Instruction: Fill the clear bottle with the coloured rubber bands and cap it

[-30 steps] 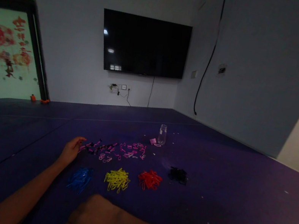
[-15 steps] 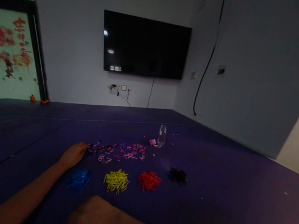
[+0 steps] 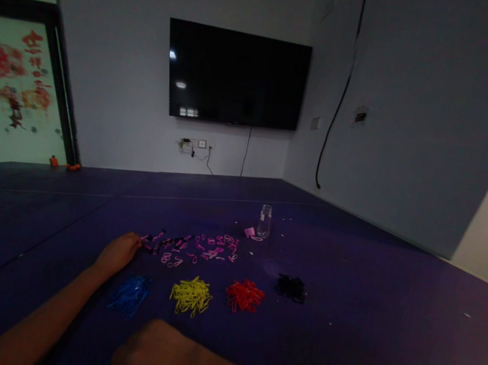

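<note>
My left hand (image 3: 119, 252) reaches to the left end of a loose spread of pink and black rubber bands (image 3: 215, 248). Its fingertips are pinched together at a pink rubber band (image 3: 144, 240). Low in the view, my right hand (image 3: 150, 355) is closed, the back of it facing me; its fingers are mostly hidden, so whatever it holds cannot be seen. Between the hands and the spread lie sorted heaps: blue rubber bands (image 3: 130, 296), yellow rubber bands (image 3: 191, 296), red rubber bands (image 3: 244, 296) and black rubber bands (image 3: 291, 288).
A clear glass bottle (image 3: 264, 222) stands upright behind the spread, with a small pink tag (image 3: 249, 232) beside it. White scraps dot the purple surface (image 3: 373, 306). A television (image 3: 238, 78) hangs on the far wall, and a black cable (image 3: 337, 117) dangles to its right.
My left fingertips have shifted very slightly, and a pink rubber band shows more clearly at them. My right hand and the heaps stay as they were.
</note>
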